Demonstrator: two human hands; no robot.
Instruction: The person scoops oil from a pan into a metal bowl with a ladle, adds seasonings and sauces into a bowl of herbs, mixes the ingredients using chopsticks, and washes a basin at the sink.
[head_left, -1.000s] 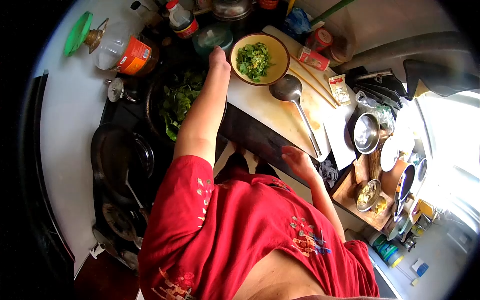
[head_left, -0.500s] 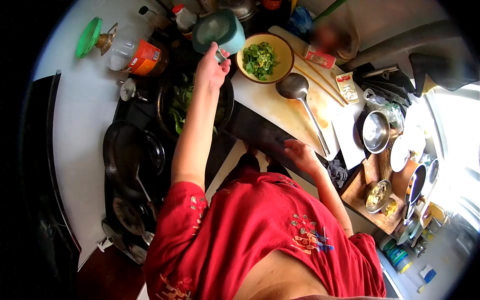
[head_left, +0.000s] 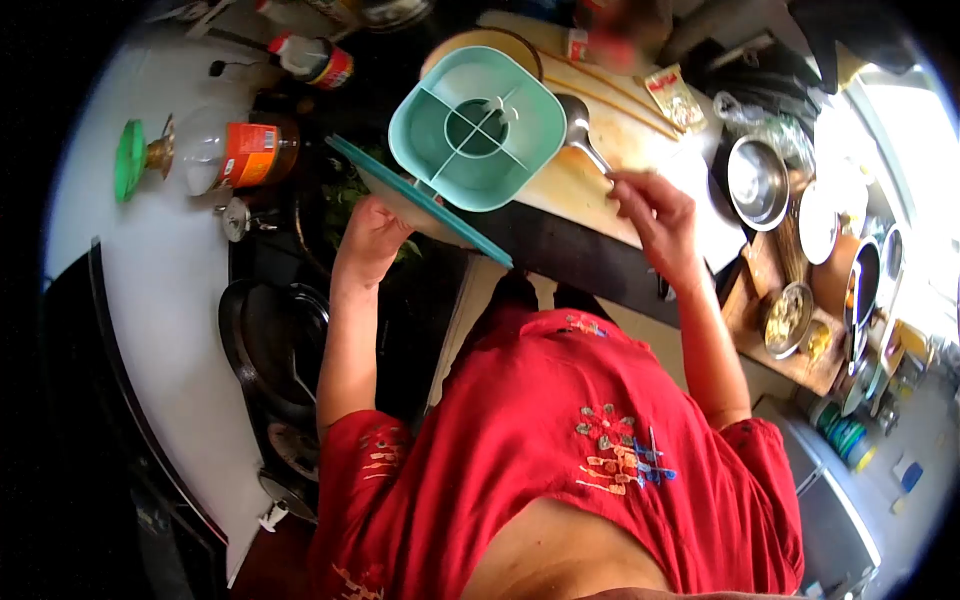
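Note:
A teal seasoning box (head_left: 535, 130), split by cross dividers around a round centre, is lifted before me with its lid (head_left: 420, 205) swung down on the left. My left hand (head_left: 375, 240) is closed on the box's handle side, its fingers partly hidden behind the lid. Small white bits show near the box's centre. At the cutting board (head_left: 590, 205), my right hand (head_left: 660, 220) is closed around the handle of a metal ladle (head_left: 577, 118), whose bowl is partly behind the box. Below and left of the box, leafy greens (head_left: 340, 195) lie in a dark wok.
A yellow bowl (head_left: 450, 45) stands behind the box. Chopsticks (head_left: 610, 95) and a seasoning packet (head_left: 675, 97) lie on the board. At left are a large red-labelled jar (head_left: 250, 155) and a small metal pot (head_left: 235, 218). A steel bowl (head_left: 757, 180) sits at right.
The seasoning box has come nearer and its lid is now open, showing the compartments. My right hand has moved up from the counter edge onto the ladle handle. The view has shifted.

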